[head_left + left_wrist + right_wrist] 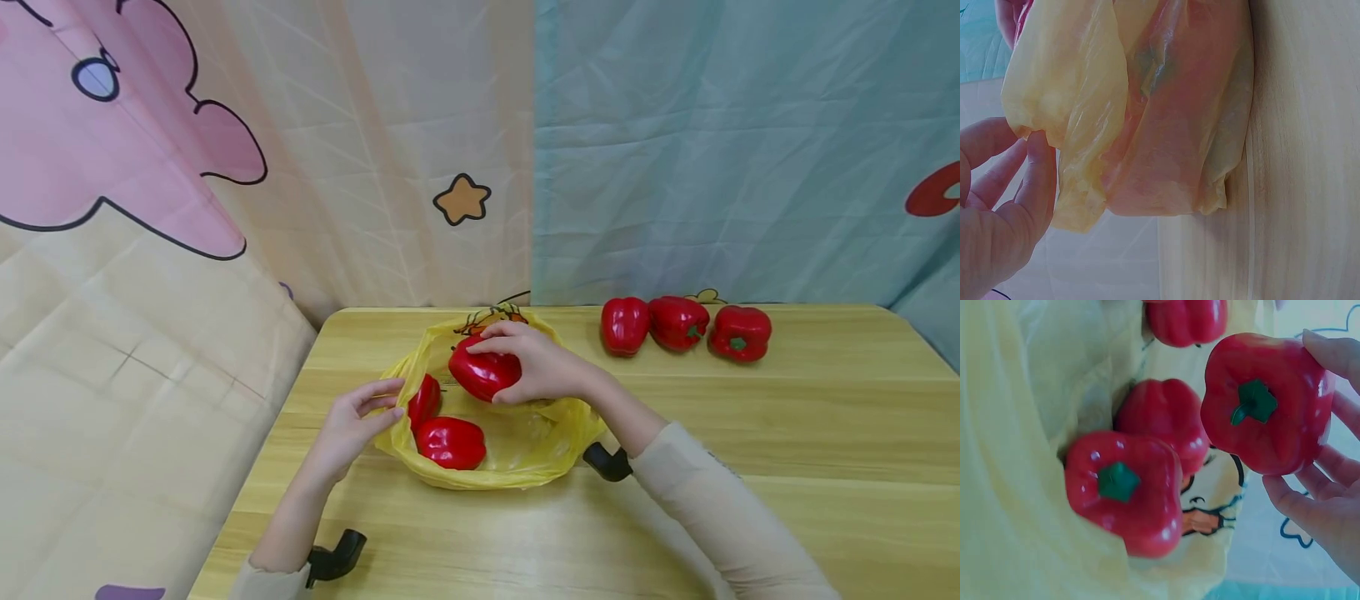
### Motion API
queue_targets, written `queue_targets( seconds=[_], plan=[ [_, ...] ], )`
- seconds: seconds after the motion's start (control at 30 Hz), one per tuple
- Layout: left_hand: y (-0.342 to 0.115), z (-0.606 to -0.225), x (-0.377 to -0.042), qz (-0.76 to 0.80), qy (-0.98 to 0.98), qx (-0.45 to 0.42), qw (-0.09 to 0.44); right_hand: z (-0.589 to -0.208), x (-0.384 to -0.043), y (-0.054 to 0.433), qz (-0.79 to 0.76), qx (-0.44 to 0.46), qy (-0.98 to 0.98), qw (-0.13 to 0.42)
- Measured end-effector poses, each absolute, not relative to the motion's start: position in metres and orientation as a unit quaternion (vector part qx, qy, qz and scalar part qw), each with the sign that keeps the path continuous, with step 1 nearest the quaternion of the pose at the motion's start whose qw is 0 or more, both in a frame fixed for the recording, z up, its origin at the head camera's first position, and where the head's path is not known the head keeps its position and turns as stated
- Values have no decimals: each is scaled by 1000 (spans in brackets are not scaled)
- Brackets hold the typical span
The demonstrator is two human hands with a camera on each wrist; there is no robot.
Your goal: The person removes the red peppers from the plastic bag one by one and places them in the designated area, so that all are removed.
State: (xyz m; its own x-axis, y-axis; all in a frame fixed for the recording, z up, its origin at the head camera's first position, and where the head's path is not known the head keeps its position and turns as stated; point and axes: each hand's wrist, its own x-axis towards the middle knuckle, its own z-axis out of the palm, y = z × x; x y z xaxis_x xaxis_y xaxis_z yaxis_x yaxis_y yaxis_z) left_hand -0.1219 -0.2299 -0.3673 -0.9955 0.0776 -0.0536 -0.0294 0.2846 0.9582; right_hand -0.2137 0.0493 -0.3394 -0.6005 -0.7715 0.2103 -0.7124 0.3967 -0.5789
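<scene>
A yellow plastic bag [517, 477] stands wide-mouthed on the table. Inside it, toward the left, lie two red bell peppers, one in front [452, 443] and one against the bag's side [425, 402]. My left hand [352, 429] pinches the bag's left rim between thumb and fingers, as the left wrist view shows. Over the bag's mouth, my right hand [536, 364] grips another red bell pepper [480, 368] with thumb and fingers spread round it. In the right wrist view that pepper's green stem [1257, 403] faces the camera, beside several peppers, one low in the bag [1124, 487].
Three more red bell peppers sit in a row at the table's back: a left one [625, 326], a middle one [678, 322] and a right one [741, 333]. Patterned curtains [375, 167] hang behind the wooden table [825, 442]. Black wrist mounts [337, 557] project from both forearms.
</scene>
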Motion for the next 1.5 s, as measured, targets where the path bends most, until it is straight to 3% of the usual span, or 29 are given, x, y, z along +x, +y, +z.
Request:
queue_targets(
  seconds=[0.67,0.97,1.5],
  plan=[
    [-230,-365,-122,596,802,15,39,-323,-214,92,-361,-403,840,34],
    [-231,-365,-121,593,804,8,42,-324,-214,117,-342,-385,857,0],
    [-231,-365,-120,595,803,3,41,-329,-205,151,-343,-369,864,-13]
  ],
)
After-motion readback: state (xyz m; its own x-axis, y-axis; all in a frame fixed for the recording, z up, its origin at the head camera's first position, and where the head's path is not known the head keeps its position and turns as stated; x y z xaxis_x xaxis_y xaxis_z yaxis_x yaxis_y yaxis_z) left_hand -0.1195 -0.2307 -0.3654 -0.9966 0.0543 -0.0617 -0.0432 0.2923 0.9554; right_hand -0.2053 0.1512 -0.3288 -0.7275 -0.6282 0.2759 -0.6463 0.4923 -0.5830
